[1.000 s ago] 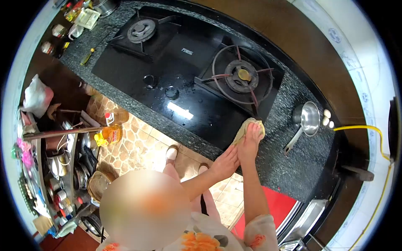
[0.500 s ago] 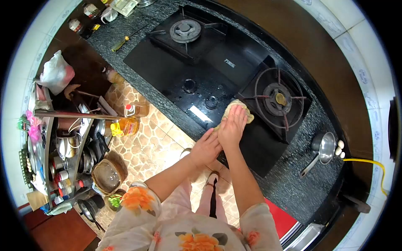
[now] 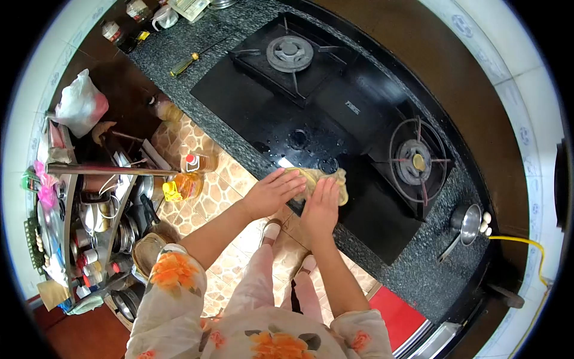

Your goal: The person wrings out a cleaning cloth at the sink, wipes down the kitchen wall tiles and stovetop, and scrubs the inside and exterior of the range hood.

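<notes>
A folded yellowish cloth [image 3: 333, 181] lies on the black glass stove top [image 3: 239, 99], near its front edge and beside the front knobs. My right hand [image 3: 321, 209] grips the cloth from the front, its fingers together on top. At the cloth's left end my left hand [image 3: 274, 192] rests with its fingers stretched out and touching it. Drops of water dot the glass around the knobs. The left burner [image 3: 289, 54] is beyond my hands, and the right burner [image 3: 414, 162] with its ring-shaped stand is to their right.
A small steel pan [image 3: 470, 224] sits on the right counter beside several white eggs [image 3: 485, 222]. A screwdriver [image 3: 184, 64] lies on the left counter. Oil bottles [image 3: 188, 186] stand on the floor near a crowded shelf rack [image 3: 113, 170].
Both hands and the cloth have moved left along the stove's front, from its right edge to beside the knobs. My left hand has spread from beside the right wrist to the cloth's left end.
</notes>
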`<state>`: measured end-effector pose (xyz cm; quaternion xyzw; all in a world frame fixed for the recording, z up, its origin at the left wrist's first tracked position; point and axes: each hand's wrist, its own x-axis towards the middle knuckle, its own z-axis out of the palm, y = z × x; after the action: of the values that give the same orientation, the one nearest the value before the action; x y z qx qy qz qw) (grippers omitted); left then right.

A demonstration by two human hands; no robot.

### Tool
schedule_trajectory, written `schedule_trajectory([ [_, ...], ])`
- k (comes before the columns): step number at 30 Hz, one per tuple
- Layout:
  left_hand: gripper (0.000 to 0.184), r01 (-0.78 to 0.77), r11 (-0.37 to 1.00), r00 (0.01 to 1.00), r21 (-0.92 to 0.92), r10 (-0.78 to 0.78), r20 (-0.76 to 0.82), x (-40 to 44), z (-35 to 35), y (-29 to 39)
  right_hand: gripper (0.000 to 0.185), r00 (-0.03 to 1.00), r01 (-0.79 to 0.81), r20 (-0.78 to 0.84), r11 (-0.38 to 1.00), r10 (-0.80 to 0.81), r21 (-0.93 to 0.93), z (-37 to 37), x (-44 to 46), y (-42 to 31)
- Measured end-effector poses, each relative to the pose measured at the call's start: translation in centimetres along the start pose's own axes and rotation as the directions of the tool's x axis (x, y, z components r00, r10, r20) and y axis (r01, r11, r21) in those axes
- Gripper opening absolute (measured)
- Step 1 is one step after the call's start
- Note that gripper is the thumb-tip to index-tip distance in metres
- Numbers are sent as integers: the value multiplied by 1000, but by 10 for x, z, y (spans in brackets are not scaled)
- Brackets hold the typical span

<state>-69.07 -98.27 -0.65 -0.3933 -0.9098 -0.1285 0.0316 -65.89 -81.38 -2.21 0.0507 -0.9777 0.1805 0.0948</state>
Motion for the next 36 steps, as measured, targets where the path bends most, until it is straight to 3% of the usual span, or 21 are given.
schedule_trajectory([
  [2, 44, 4, 1000, 1000, -15, -4, -26, -5, -1, -17, 46, 999, 46, 9, 992, -45, -120, 6, 1, -17],
  [8, 43, -4, 1000, 1000, -30, 4, -15, -6, -10, -57, 44, 996, 83, 51, 976, -74, -204, 26, 22, -52],
  [11, 42, 61, 996, 997, -70, -64, -47, -16, -14, -81, 44, 987, 162, 13, 986, -162, -25, 36, 46, -69],
  [18, 40, 77, 996, 995, -55, -80, -66, -25, -18, -117, 45, 997, 78, 30, 980, -74, -180, 63, 73, -113],
  [20, 40, 278, 948, 954, -153, -291, -69, -26, -18, -123, 42, 983, 169, -71, 985, -168, 15, 69, 87, -118],
  [22, 43, 390, 914, 911, -116, -401, -100, -37, -4, -133, 45, 973, 204, -144, 966, -182, 161, 90, 110, -116],
  [25, 46, 286, 956, 943, -68, -293, -158, -27, -10, -121, 42, 984, 175, -90, 940, -155, 293, 79, 105, -103],
  [28, 47, 239, 967, 969, -85, -243, -37, -20, -11, -91, 40, 986, 163, -79, 950, -147, 267, 59, 75, -79],
  [32, 47, 106, 981, 993, -160, -112, -27, -4, -5, -29, 36, 980, 163, -152, 949, -125, 271, 11, 23, -30],
  [36, 45, -43, 965, 999, -259, 39, -19, 20, 8, 36, 36, 994, 42, -111, 977, -18, 211, -36, -33, 26],
])
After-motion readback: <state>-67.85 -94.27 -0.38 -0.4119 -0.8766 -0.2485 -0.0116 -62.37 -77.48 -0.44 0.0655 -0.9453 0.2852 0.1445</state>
